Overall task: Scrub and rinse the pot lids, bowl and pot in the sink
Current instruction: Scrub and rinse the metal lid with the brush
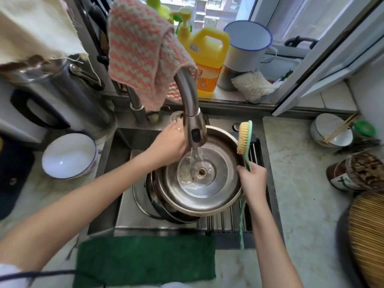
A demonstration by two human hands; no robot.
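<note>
- Nearest me, a green cloth point(145, 258) drapes the sink's point(122, 217) front edge at the bottom of the frame.
- At centre, my left hand point(169, 145) grips the far rim of an upturned steel pot lid point(207, 196) under running water from the faucet point(193, 129).
- Right of centre, my right hand point(253, 179) is closed around a green brush point(244, 140), bristles up.
- Beneath the lid sits a pot point(166, 213).
- At left, a white bowl point(69, 155) rests on the counter.

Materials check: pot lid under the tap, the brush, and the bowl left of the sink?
Pot lid: likely stainless steel, a grey shiny surface with mirror-like reflections and concentric rings. Brush: handle looks like matte pale-green plastic; yellowish bristles, fibre type unclear. Bowl: glossy white with a thin blue rim, probably glazed ceramic, possibly enamel.
</note>
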